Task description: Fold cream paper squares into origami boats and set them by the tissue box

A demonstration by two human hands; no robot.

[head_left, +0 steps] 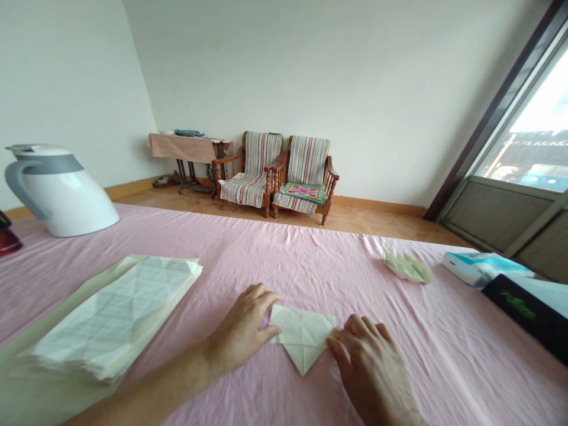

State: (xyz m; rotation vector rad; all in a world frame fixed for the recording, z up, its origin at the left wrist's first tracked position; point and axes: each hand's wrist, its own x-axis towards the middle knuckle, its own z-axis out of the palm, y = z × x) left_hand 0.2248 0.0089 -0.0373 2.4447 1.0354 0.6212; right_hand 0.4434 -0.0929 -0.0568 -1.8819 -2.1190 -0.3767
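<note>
A folded sheet of pale paper (304, 328) lies on the pink cloth, its pointed end towards me and crease lines crossing its middle. My left hand (244, 319) is at the paper's left side, thumb and index finger apart, the thumb touching the edge. On the other side my right hand (370, 361) has its fingers curled, with thumb and forefinger closed on the right corner. To the left lies a stack of creased paper sheets (115, 307), white on top with yellowish ones beneath. A folded yellow-green paper piece (407, 267) rests farther off on the right.
A white and grey jug (80, 198) stands at the left of the cloth-covered table (248, 254), beside a dark red object (9, 239). At the right are a tissue pack (483, 266) and a black box (523, 313). Two wooden armchairs (261, 165) stand beyond.
</note>
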